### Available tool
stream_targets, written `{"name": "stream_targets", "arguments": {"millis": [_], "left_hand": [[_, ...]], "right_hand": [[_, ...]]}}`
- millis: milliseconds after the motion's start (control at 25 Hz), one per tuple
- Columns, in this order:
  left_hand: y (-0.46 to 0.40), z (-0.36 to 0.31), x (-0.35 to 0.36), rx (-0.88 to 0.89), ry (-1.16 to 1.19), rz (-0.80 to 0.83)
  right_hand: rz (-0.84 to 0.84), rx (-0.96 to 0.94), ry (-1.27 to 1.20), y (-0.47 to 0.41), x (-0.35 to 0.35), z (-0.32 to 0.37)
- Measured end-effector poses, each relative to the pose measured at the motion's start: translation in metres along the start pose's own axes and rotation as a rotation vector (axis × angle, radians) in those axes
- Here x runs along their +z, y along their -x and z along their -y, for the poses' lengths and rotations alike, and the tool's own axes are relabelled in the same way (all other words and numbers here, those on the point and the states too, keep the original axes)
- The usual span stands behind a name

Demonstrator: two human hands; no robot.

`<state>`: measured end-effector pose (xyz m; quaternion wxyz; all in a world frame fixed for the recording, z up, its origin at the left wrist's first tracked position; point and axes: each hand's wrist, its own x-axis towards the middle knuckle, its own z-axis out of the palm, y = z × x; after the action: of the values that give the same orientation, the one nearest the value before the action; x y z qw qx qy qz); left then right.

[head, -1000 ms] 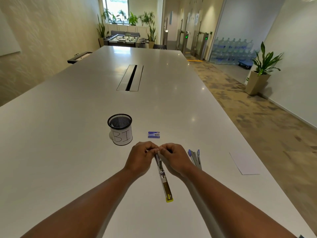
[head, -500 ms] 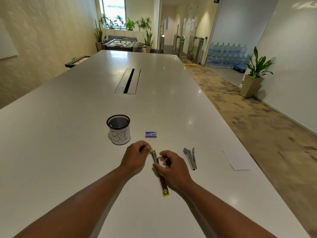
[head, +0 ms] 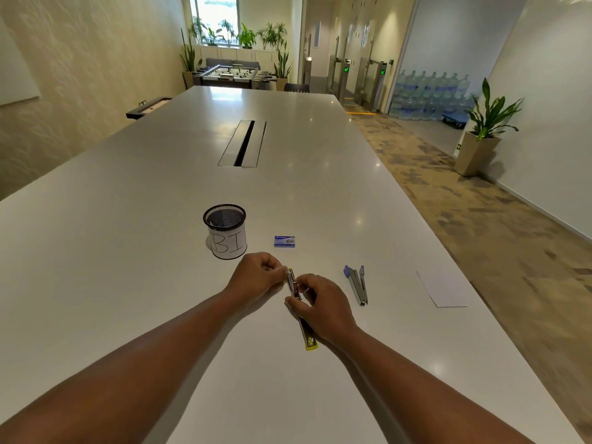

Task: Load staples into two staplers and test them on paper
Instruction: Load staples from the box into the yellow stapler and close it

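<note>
Both our hands work on the yellow stapler [head: 301, 310] lying opened on the bench [head: 128, 251].

Our left hand [head: 259, 277] pinches its far tip, our right hand [head: 323, 302] pinches its middle, each grip narrow. Right of the yellow stapler lie the blue stapler [head: 357, 285] and paper [head: 443, 290]; beyond it, the staple box [head: 284, 241] and mesh cup [head: 226, 230].
</note>
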<state>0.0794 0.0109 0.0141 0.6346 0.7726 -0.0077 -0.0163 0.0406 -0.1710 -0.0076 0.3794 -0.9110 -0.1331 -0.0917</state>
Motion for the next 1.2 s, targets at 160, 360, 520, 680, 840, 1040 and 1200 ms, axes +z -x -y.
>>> {"name": "stream_targets", "arguments": {"millis": [160, 360, 520, 680, 840, 1040, 1200], "left_hand": [[-0.005, -0.007, -0.002, 0.084, -0.273, 0.057], [-0.012, -0.024, -0.002, 0.141, -0.547, 0.173], [-0.010, -0.030, 0.002, 0.133, -0.597, 0.207], [-0.009, -0.031, 0.004, 0.136, -0.588, 0.188], [-0.008, -0.031, 0.005, 0.119, -0.569, 0.172], [-0.006, -0.034, 0.007, 0.112, -0.585, 0.191], [-0.004, -0.036, 0.008, 0.116, -0.600, 0.221]], "right_hand": [[-0.013, 0.003, -0.026, 0.000, 0.000, -0.001], [-0.022, -0.002, -0.033, -0.001, 0.001, -0.002], [-0.029, -0.009, -0.045, 0.000, 0.001, -0.002], [-0.039, -0.008, -0.047, 0.000, 0.001, -0.002], [-0.040, -0.008, -0.054, 0.000, 0.002, -0.003], [-0.041, -0.011, -0.046, 0.000, 0.002, -0.004], [-0.045, -0.007, -0.051, 0.001, 0.001, -0.003]]}}
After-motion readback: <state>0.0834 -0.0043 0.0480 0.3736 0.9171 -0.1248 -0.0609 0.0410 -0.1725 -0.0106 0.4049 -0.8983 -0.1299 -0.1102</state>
